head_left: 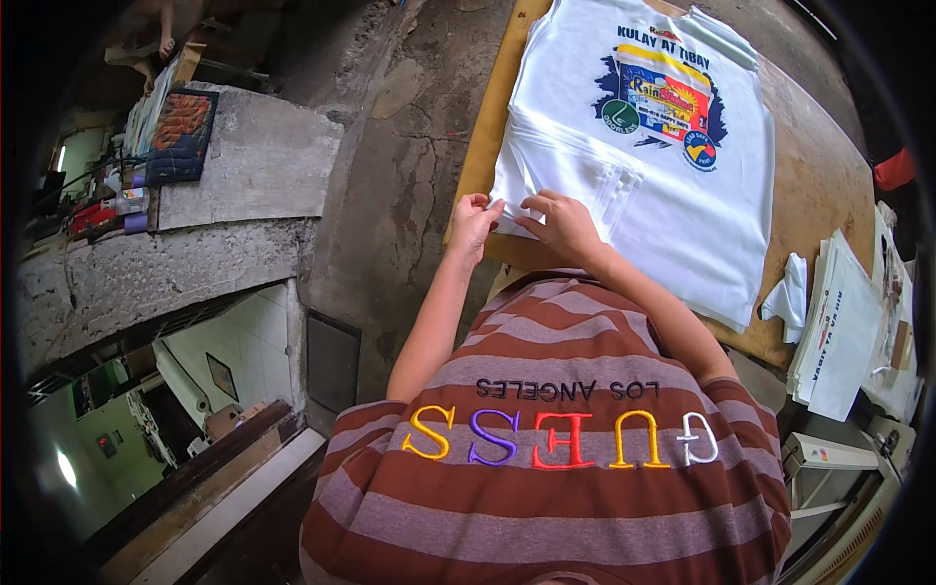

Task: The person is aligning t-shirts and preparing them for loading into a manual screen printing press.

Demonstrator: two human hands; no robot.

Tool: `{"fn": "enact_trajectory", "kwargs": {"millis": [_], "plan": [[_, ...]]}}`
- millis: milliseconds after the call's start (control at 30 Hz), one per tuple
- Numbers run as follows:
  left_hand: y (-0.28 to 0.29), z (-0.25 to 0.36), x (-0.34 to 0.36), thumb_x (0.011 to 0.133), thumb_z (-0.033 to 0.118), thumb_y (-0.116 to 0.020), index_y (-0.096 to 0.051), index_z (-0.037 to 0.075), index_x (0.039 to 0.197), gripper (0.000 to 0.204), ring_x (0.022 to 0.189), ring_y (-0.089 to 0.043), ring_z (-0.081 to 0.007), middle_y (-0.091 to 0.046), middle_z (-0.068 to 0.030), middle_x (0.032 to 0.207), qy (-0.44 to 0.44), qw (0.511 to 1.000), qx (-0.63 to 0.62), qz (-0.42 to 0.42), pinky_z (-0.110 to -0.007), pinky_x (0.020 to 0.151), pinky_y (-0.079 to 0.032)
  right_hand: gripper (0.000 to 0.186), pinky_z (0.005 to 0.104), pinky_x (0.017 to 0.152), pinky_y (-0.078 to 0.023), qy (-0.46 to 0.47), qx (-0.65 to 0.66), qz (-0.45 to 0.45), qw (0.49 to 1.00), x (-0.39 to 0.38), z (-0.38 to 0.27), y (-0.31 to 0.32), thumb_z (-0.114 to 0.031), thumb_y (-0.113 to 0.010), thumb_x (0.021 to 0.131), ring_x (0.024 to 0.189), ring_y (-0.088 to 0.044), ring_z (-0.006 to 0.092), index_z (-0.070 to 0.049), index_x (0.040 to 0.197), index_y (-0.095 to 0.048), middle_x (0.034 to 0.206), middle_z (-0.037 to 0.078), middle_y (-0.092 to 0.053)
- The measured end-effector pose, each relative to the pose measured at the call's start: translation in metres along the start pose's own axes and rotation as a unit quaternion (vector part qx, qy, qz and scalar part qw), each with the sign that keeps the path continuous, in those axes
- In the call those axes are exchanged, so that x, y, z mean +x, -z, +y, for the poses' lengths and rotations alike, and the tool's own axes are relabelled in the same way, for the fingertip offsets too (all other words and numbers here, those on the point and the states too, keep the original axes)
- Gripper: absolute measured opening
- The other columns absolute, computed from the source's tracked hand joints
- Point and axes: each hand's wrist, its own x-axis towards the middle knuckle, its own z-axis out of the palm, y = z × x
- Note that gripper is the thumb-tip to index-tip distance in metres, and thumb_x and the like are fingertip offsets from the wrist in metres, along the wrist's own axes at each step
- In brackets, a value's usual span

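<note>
White shirts (pixel 721 229) lie flat and stacked on a wooden table (pixel 824 171), the top one bearing a colourful printed picture of a paint bucket. Several thin white layers of cloth (pixel 575 166) are folded over near its left side. My left hand (pixel 474 226) is closed, thumb and fingers pinching the cloth's corner at the table's near left edge. Just to its right, my right hand (pixel 567 224) has its fingers bent onto the same white cloth, thumb and forefinger gripping a fold. The undersides of the layers are hidden.
A crumpled white cloth piece (pixel 786 298) lies near the table's right edge. Beside it is a pile of printed white sheets (pixel 835 327). On the left runs a concrete ledge (pixel 258 156) with a dark patterned mat (pixel 182 135). Another person's limbs (pixel 166 39) show at upper left.
</note>
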Motion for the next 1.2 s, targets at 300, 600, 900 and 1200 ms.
{"fn": "enact_trajectory", "kwargs": {"millis": [300,600,900,1200], "plan": [[-0.008,0.003,0.0,0.078,0.01,-0.068,-0.044,0.004,0.092,0.029,0.066,-0.047,-0.0065,-0.052,-0.0008,0.076,-0.119,0.99,0.072,-0.027,-0.02,0.058,-0.04,0.022,0.0381,0.058,-0.046,-0.006,-0.024,0.029,0.999,0.003,-0.002,0.001,-0.028,-0.06,0.078,0.065,-0.057,0.0291,-0.006,0.076,-0.062,0.071,0.01,-0.057],[-0.015,0.017,-0.011,0.073,0.008,-0.073,-0.047,0.005,0.085,0.028,0.065,-0.046,-0.0042,-0.051,0.0017,0.071,-0.167,0.978,0.113,-0.049,-0.017,0.059,-0.041,0.019,0.0379,0.057,-0.045,-0.048,0.047,0.084,0.994,0.004,0.009,0.001,-0.022,-0.058,0.077,0.062,-0.057,0.0297,-0.004,0.074,-0.062,0.069,0.012,-0.058],[0.023,-0.019,0.006,0.066,0.007,-0.072,-0.053,0.002,0.079,0.023,0.061,-0.055,-0.0151,-0.058,-0.0052,0.068,-0.177,0.925,0.33,0.067,-0.029,0.059,-0.047,0.023,0.034,0.051,-0.042,-0.26,0.094,0.187,0.943,-0.005,0.05,0.032,-0.019,-0.053,0.076,0.048,-0.053,0.028,0.003,0.072,-0.06,0.056,0.018,-0.052],[-0.019,-0.019,0.024,0.083,0.033,-0.06,-0.054,0.004,0.101,0.035,0.088,-0.056,-0.0163,-0.058,-0.0111,0.103,-0.03,0.993,0.094,-0.067,-0.031,0.075,-0.045,0.032,0.0363,0.084,-0.04,-0.233,-0.207,0.31,0.898,-0.003,0.084,0.027,-0.022,-0.057,0.075,0.101,-0.048,0.0346,-0.003,0.1,-0.058,0.098,0.02,-0.057]]}}
